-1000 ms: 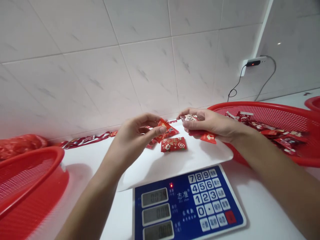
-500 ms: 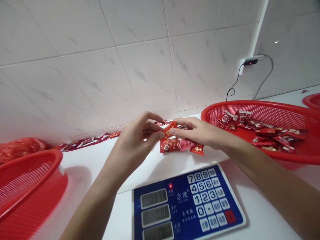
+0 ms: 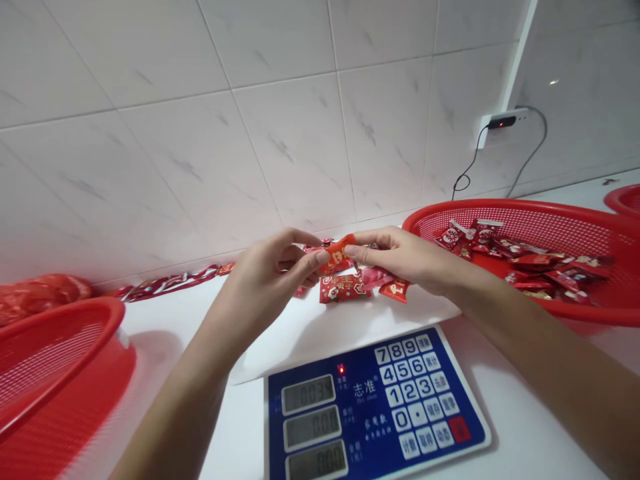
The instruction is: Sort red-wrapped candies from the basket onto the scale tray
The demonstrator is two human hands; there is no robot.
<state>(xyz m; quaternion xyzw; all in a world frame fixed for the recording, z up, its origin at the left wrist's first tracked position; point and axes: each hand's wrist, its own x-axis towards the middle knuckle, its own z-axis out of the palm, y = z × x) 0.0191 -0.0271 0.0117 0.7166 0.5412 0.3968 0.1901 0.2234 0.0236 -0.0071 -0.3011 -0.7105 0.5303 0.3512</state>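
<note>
Between my two hands is a small orange-red wrapped candy (image 3: 339, 257) with pale lettering. My left hand (image 3: 285, 263) pinches its left end with thumb and fingers. The right end is gripped by my right hand (image 3: 395, 257). Just below, on the white weighing pan (image 3: 280, 343), lie a red wrapped candy (image 3: 343, 288), a pink one (image 3: 376, 277) and an orange-red one (image 3: 395, 289). More red wrappers show partly behind my fingers. Nearer to me is the scale's blue keypad panel (image 3: 370, 420), with three lit displays and a red light.
On the right stands a red mesh basket (image 3: 500, 208) with several wrapped candies (image 3: 540, 260). Another red basket (image 3: 65, 373) is at the left, beside a red plastic bag (image 3: 45, 295). A row of red wrappers (image 3: 175, 283) runs along the tiled wall. A plugged charger (image 3: 501, 123) trails a cable.
The orange-red candy has been lifted slightly and turned flatter between my hands, uncovering more of the red candy on the pan. My right hand has shifted slightly, and both hands still hold on.
</note>
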